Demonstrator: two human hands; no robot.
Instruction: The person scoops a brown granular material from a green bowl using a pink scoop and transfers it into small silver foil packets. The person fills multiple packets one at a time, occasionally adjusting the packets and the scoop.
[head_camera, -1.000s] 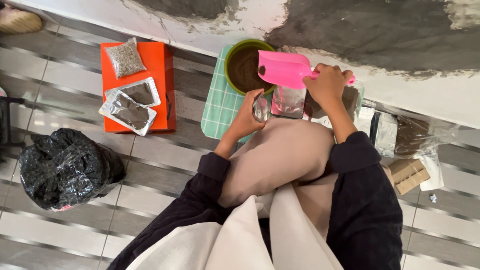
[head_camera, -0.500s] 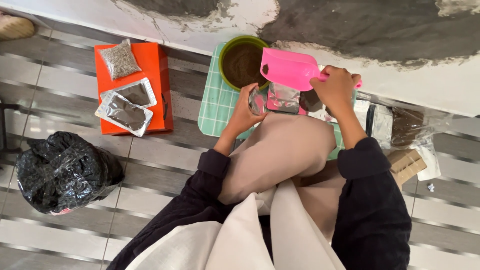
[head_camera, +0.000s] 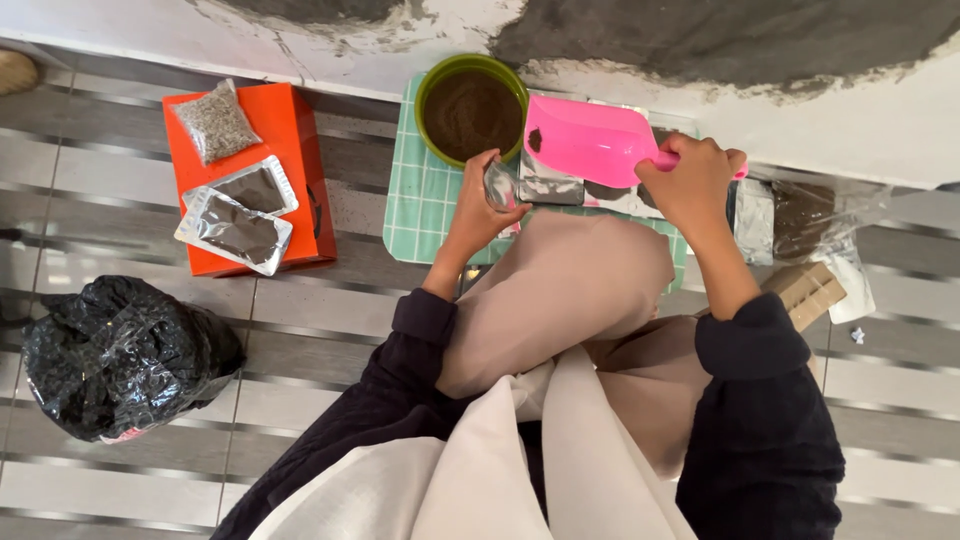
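My right hand (head_camera: 692, 183) grips the handle of a pink plastic scoop (head_camera: 590, 140), held level above a small clear pouch (head_camera: 548, 186) with dark soil inside. My left hand (head_camera: 478, 207) pinches the pouch's open left edge (head_camera: 499, 185). Just behind stands a green bowl (head_camera: 437, 82) full of dark soil, on a pale green checked mat (head_camera: 418, 195). My bent knee hides the mat's near side.
An orange box (head_camera: 297, 135) on the left carries a bag of pale granules (head_camera: 212, 121) and two silver pouches (head_camera: 235, 230). A black plastic bag (head_camera: 115, 355) sits lower left. Clear bags of soil (head_camera: 805, 212) and a cardboard piece (head_camera: 808, 292) lie to the right. A wall runs along the top.
The scoop has tipped from over the pouch to a flatter hold, slightly raised. My left hand stays on the pouch's rim. The view has shifted a little.
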